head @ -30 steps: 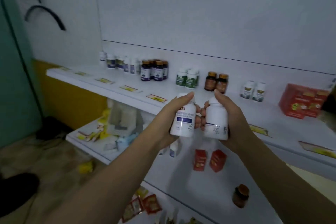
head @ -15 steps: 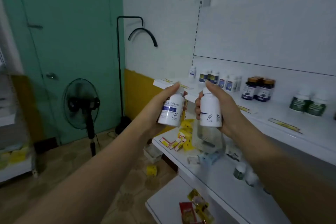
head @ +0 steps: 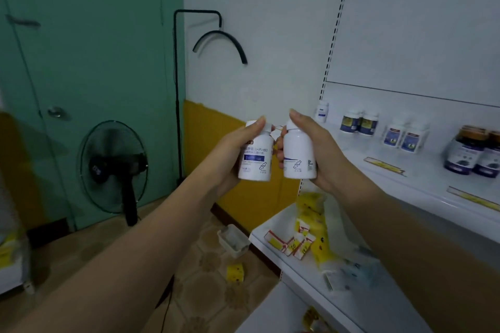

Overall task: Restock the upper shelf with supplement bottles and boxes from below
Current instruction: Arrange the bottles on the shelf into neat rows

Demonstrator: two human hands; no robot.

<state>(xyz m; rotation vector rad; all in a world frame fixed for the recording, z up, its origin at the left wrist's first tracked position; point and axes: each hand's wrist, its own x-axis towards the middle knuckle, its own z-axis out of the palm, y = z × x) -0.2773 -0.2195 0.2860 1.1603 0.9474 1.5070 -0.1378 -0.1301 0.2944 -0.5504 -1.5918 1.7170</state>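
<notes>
Two white supplement bottles are held upright in mid-air, close together, in front of the yellow-and-white wall just off the left end of the shelving. The left bottle (head: 255, 155) shows a blue band and printed text. The left hand (head: 230, 155) is wrapped around it, with the thumb reaching up to the cap. The right bottle (head: 299, 157) shows a thin blue line and a small joint-shaped mark. The right hand (head: 323, 151) is clamped around it the same way, thumb over the cap. Neither bottle touches a shelf.

To the right runs the upper shelf (head: 359, 155), white, carrying rows of stock. A single small white bottle (head: 322, 111) is at its far end, then a pair with dark labels (head: 358, 122), a pair with blue labels (head: 404, 138) and dark purple-labelled bottles (head: 473, 157). A yellow price strip (head: 384, 166) lies near its front edge.

Below is the lower shelf (head: 263, 230), holding loose yellow-and-white price tags (head: 293, 243) and a yellow packet (head: 313, 211).

On the patterned floor sits a small white tray (head: 234, 240). Farther left stands a black pedestal fan (head: 113, 167) before a green door (head: 81, 62). A black stand with a curved arm (head: 219, 38) stands against the white wall.
</notes>
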